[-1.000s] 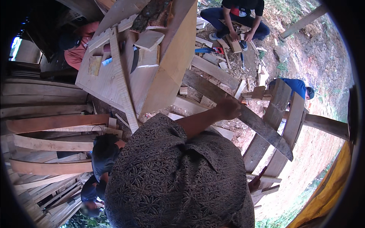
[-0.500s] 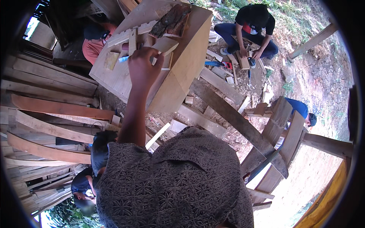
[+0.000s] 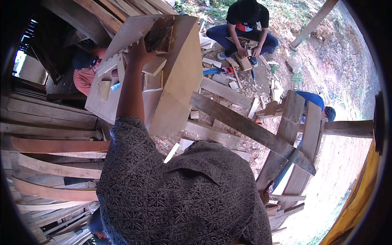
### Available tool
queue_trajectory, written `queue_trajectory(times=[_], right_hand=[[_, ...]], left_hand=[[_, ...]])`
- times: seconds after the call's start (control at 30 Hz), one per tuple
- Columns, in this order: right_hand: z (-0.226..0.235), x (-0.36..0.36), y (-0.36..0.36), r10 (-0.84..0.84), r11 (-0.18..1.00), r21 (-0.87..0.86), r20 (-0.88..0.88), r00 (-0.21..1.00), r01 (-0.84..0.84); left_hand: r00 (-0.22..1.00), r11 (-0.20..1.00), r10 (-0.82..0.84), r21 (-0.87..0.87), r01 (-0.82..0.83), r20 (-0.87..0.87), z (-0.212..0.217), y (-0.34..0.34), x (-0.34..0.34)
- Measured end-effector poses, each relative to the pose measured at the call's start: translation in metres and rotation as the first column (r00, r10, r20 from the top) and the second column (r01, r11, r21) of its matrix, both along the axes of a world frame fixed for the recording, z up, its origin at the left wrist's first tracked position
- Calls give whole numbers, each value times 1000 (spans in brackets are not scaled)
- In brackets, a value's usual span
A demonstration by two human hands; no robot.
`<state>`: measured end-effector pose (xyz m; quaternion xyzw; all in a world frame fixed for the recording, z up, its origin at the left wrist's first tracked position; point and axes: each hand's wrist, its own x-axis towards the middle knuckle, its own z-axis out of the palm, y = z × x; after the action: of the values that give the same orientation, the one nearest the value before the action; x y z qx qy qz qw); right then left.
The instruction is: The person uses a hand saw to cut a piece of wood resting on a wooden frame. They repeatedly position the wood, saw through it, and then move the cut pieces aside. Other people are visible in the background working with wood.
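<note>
- An open-sided timber yard fills the view: a dark shed interior stands at the far left, and a sunlit dirt slope (image 3: 347, 81) with grass patches lies at the right.
- At left, loose planks lie under and around 3 curved boards (image 3: 61, 145), 1 of them reddish brown.
- Just right of these, a co-worker in a salmon shirt (image 3: 84, 81) is beside the bench; another, in a dark cap (image 3: 95, 222), is mostly cut off below.
- The box-like wooden workbench (image 3: 175, 102) has a pale, plain side panel. On its top are a flat offcut (image 3: 103, 89), a small blue object (image 3: 115, 86), a notched strip (image 3: 107, 65), a pale wood block (image 3: 154, 65) and a dark bark slab (image 3: 160, 34).
- The left hand (image 3: 140, 54) is over the bench top, next to the bark slab and block; its fingertips are hidden, so I cannot tell whether it grips anything.
- Right of the bench, offcuts litter the dirt, with a blue-and-red saw (image 3: 218, 70) among them. A seated co-worker (image 3: 249, 24) handles a small board.
- A long grey plank (image 3: 245, 122) slants across to 2 broad boards (image 3: 290, 118).
- The right hand (image 3: 264, 197), low beside the shirt, is closed on the handle of a blue-bladed handsaw (image 3: 286, 168), its blade crossing those boards.
- Farther right are a co-worker in blue (image 3: 310, 99), a beam (image 3: 349, 128) and a yellow sheet (image 3: 354, 192).
</note>
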<state>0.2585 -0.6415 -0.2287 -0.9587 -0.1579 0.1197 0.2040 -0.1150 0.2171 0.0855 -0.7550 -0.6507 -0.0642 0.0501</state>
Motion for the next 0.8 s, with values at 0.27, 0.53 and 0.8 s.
queue_trajectory(times=[0.27, 0.53, 0.8], right_hand=[[37, -25, 46, -200, 980, -55, -176, 964, 193], [60, -34, 67, -183, 981, 26, -203, 962, 192], [30, -27, 52, -156, 980, 103, -119, 981, 168]], left_hand=[[935, 992, -124, 37, 118, 331, -18, 28, -27], [560, 988, 29, -111, 112, 828, -36, 61, -65], [719, 935, 56, 216, -281, 693, -39, 59, -101]])
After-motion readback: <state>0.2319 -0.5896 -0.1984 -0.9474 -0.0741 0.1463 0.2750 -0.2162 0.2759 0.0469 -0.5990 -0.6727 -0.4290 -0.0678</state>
